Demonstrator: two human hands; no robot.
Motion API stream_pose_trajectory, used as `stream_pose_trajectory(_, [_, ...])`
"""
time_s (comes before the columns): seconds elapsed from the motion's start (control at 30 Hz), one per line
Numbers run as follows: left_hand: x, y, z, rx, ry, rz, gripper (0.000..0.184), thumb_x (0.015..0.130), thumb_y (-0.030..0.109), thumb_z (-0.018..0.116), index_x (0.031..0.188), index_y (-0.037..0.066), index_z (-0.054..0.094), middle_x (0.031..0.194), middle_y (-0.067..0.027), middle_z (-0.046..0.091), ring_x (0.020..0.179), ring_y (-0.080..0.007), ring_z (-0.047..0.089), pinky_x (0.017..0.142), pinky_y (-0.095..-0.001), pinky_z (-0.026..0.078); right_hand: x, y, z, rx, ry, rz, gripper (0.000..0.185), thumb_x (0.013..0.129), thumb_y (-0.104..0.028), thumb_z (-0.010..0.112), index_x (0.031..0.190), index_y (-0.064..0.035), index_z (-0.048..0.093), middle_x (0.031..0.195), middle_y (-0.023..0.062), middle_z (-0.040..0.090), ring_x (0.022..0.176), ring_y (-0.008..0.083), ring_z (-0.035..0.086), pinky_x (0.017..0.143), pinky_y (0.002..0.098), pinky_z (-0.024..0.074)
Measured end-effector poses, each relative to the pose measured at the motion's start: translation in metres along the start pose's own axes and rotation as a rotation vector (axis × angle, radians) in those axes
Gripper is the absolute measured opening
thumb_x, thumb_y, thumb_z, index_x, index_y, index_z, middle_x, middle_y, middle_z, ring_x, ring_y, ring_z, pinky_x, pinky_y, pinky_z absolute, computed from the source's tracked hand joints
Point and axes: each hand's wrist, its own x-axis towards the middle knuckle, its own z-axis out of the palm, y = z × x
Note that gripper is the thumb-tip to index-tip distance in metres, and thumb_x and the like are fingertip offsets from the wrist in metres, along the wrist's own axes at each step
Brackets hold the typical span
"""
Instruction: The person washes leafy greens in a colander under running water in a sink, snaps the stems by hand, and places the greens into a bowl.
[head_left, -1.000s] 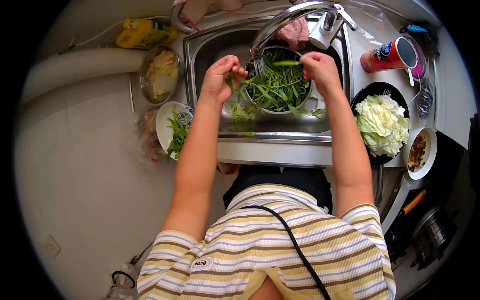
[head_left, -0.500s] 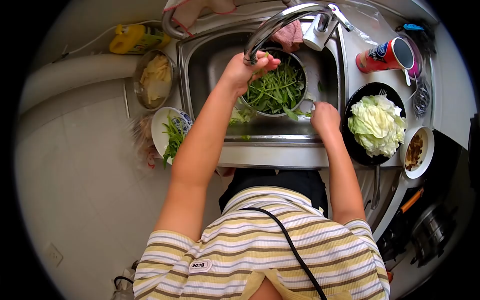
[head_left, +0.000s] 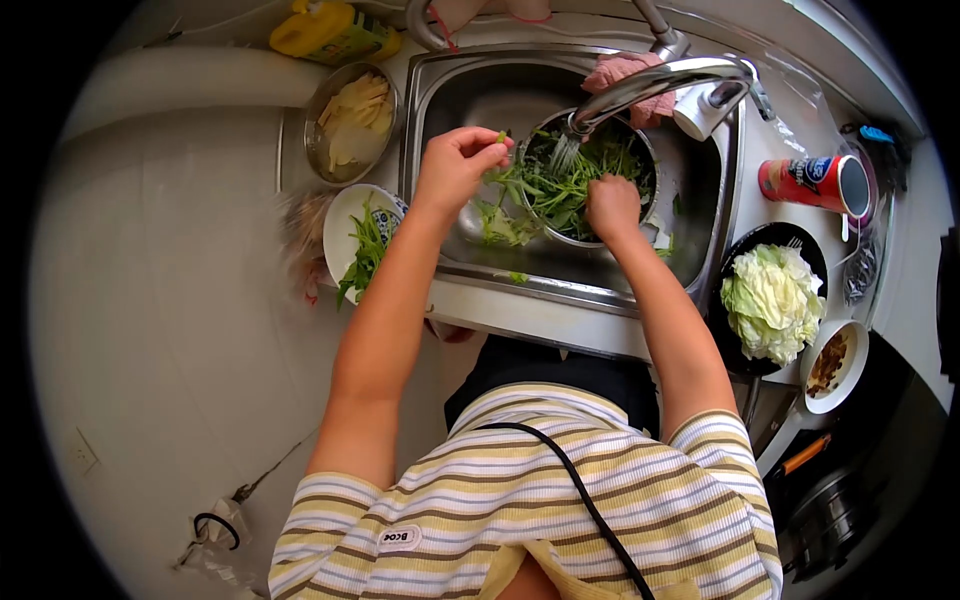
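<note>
A metal pot (head_left: 655,190) full of leafy greens (head_left: 562,195) stands in the sink, and water streams into it from the faucet (head_left: 665,75). My left hand (head_left: 455,172) is raised just left of the pot, thumb and fingers pinched on a short piece of green stem (head_left: 502,137). Down in the pot, my right hand (head_left: 613,208) is closed among the greens; its fingertips are hidden by the leaves. Loose leaf scraps (head_left: 505,225) lie in the sink, left of the pot.
Left of the sink (head_left: 470,262) are a bowl of pale slices (head_left: 355,115) and a white bowl with greens (head_left: 345,225). On the right are a pan (head_left: 728,330) holding cabbage (head_left: 772,305), a red can (head_left: 800,183) and a white bowl (head_left: 848,378). A pink cloth (head_left: 630,75) lies behind the faucet.
My right hand has moved from the pot's right side into the greens. My left hand has drawn left, away from the faucet's mouth. The whole view has shifted, and running water now shows.
</note>
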Motion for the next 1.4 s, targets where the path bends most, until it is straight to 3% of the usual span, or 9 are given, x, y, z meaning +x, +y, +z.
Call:
stream_pose_trajectory(0.3, [-0.088, -0.017, -0.113, 0.483, 0.527, 0.211, 0.015, 0.078, 0.006, 0.06, 0.09, -0.003, 0.063, 0.086, -0.0075, 0.064, 0.068, -0.0168, 0.058, 0.065, -0.0286, 0.046, -0.015, 0.027, -0.096, 0.812, 0.117, 0.3, 0.01, 0.071, -0.009, 0.066, 0.077, -0.0014, 0.065, 0.065, 0.0094, 0.062, 0.055, 0.0141, 0.058, 0.054, 0.0266, 0.0459])
stream_pose_trajectory(0.37, [-0.1, -0.036, -0.133, 1.018, 0.625, 0.119, 0.022, 0.076, 0.008, 0.062, 0.096, -0.002, 0.062, 0.09, -0.0118, 0.063, 0.077, -0.0262, 0.059, 0.073, -0.0346, 0.046, -0.017, 0.037, -0.105, 1.11, 0.039, 0.374, 0.01, 0.075, -0.008, 0.064, 0.078, 0.0011, 0.064, 0.072, 0.0057, 0.064, 0.064, 0.0094, 0.058, 0.061, 0.0236, 0.0451])
stream_pose_trajectory(0.47, [-0.103, -0.089, -0.155, 1.138, 0.563, -0.103, 0.028, 0.075, 0.011, 0.064, 0.1, 0.001, 0.062, 0.096, -0.0138, 0.061, 0.085, -0.0312, 0.057, 0.079, -0.0382, 0.045, -0.013, 0.038, -0.115, 1.477, 0.057, 0.405, 0.009, 0.078, -0.007, 0.062, 0.08, 0.0018, 0.061, 0.083, 0.0066, 0.064, 0.074, 0.0112, 0.059, 0.072, 0.023, 0.0451])
stream_pose_trajectory(0.53, [-0.099, -0.092, -0.147, 1.295, 0.587, 0.087, 0.031, 0.073, 0.009, 0.065, 0.103, 0.003, 0.061, 0.098, -0.0127, 0.059, 0.09, -0.0297, 0.056, 0.083, -0.0383, 0.044, -0.006, 0.035, -0.117, 1.601, 0.009, 0.387, 0.009, 0.079, -0.007, 0.061, 0.08, 0.0017, 0.061, 0.083, 0.0076, 0.064, 0.075, 0.0119, 0.06, 0.074, 0.0238, 0.0461])
stream_pose_trajectory(0.6, [-0.091, -0.046, -0.102, 1.321, 0.707, 0.281, 0.029, 0.072, 0.007, 0.065, 0.1, 0.004, 0.062, 0.097, -0.0109, 0.059, 0.092, -0.0294, 0.055, 0.083, -0.0398, 0.043, 0.003, 0.028, -0.119, 1.616, -0.006, 0.383, 0.009, 0.078, -0.007, 0.061, 0.08, 0.0018, 0.06, 0.083, 0.0078, 0.064, 0.076, 0.0126, 0.061, 0.074, 0.0237, 0.0466])
stream_pose_trajectory(0.67, [-0.074, 0.002, -0.048, 0.799, 0.534, 0.447, 0.026, 0.07, 0.005, 0.064, 0.096, 0.004, 0.063, 0.096, -0.0091, 0.059, 0.093, -0.0278, 0.054, 0.086, -0.0403, 0.041, 0.012, 0.019, -0.12, 1.544, -0.049, 0.275, 0.011, 0.08, -0.009, 0.061, 0.081, 0.0011, 0.059, 0.085, 0.0078, 0.063, 0.078, 0.0128, 0.06, 0.076, 0.0253, 0.0465])
stream_pose_trajectory(0.8, [-0.034, 0.047, 0.027, 0.888, 0.305, 0.854, 0.017, 0.071, 0.008, 0.064, 0.087, 0.007, 0.066, 0.093, -0.0068, 0.062, 0.089, -0.027, 0.056, 0.082, -0.0368, 0.042, 0.028, 0.005, -0.123, 1.39, -0.091, 0.225, 0.008, 0.077, -0.007, 0.062, 0.077, 0.0004, 0.06, 0.071, 0.0016, 0.061, 0.068, 0.007, 0.056, 0.064, 0.0188, 0.0429])
stream_pose_trajectory(1.1, [-0.001, 0.014, 0.041, 0.857, 0.033, 0.325, 0.011, 0.071, 0.016, 0.068, 0.075, 0.006, 0.068, 0.068, -0.0087, 0.062, 0.071, -0.0273, 0.059, 0.067, -0.0357, 0.046, 0.034, -0.004, -0.12, 1.504, -0.05, 0.295, 0.01, 0.075, -0.006, 0.063, 0.08, 0.0025, 0.063, 0.067, 0.0027, 0.06, 0.061, 0.0068, 0.055, 0.057, 0.0205, 0.0431])
stream_pose_trajectory(1.4, [0.032, 0.018, 0.07, 0.947, 0.048, 0.457, 0.012, 0.07, 0.02, 0.069, 0.076, 0.009, 0.068, 0.07, -0.0109, 0.057, 0.07, -0.0321, 0.057, 0.063, -0.0427, 0.045, 0.042, 0.015, -0.112, 1.176, 0.076, 0.376, 0.016, 0.073, -0.015, 0.064, 0.076, 0.0006, 0.066, 0.059, 0.0062, 0.062, 0.048, 0.0106, 0.056, 0.048, 0.0242, 0.0436])
